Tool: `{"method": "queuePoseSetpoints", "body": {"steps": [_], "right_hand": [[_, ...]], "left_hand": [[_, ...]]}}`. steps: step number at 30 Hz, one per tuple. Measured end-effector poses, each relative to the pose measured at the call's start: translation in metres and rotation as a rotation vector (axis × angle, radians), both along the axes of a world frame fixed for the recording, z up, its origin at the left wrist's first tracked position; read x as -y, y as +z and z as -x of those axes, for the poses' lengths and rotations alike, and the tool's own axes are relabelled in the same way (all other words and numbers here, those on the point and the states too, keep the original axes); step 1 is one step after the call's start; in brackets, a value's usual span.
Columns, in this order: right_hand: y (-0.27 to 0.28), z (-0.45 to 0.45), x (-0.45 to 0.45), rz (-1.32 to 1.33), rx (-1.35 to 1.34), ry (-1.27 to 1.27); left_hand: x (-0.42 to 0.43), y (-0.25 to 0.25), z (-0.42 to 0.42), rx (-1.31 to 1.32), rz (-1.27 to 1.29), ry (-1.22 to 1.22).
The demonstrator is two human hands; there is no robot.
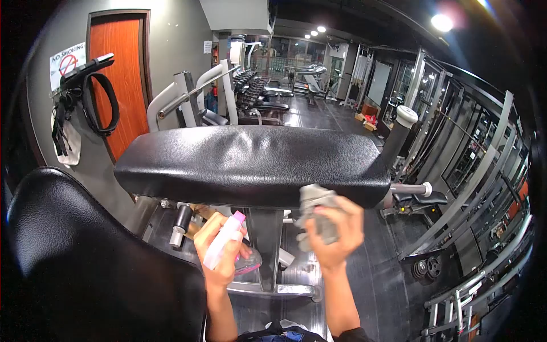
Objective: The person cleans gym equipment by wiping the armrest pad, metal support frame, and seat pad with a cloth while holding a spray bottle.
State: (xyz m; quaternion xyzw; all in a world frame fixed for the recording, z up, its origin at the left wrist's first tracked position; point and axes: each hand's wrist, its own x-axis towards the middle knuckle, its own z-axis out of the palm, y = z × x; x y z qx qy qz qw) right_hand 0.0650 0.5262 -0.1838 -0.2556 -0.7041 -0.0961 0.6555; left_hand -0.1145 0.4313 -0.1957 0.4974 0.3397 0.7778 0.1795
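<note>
My left hand (213, 251) is closed round a spray bottle (225, 242) with a white and pink trigger head; its clear body with pink liquid shows below my fingers. A crumpled grey cloth (317, 204) is gripped in my right hand (341, 233), somewhat blurred, just in front of the padded black bench cushion (256, 159). The cloth's upper edge overlaps the cushion's lower front side in view; whether it touches cannot be told. Wrinkles and shiny patches mark the cushion's top. Both hands are below the cushion's near edge.
At the left stands a black padded backrest (85, 245). The cushion rests on a grey metal post (263, 245). Cable machines (478, 154) line the right side, and weight plates (427, 268) lie on the floor. Dumbbell racks (250, 91) stand farther back.
</note>
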Motion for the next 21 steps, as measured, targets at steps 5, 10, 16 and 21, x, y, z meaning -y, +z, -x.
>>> {"method": "queuePoseSetpoints", "body": {"steps": [5, 10, 16, 21], "right_hand": [[0.009, 0.014, 0.006, 0.011, -0.085, 0.064], [-0.003, 0.012, 0.004, -0.002, 0.143, 0.094], [0.016, -0.033, -0.011, 0.02, -0.276, -0.139], [-0.016, 0.0, -0.002, 0.009, 0.148, 0.102]], "left_hand": [[-0.006, -0.002, -0.003, -0.024, 0.053, 0.009], [-0.014, 0.003, -0.006, 0.002, 0.026, -0.032], [-0.02, 0.003, -0.005, -0.1, -0.008, -0.043], [-0.027, 0.007, -0.017, -0.097, 0.012, -0.081]]}}
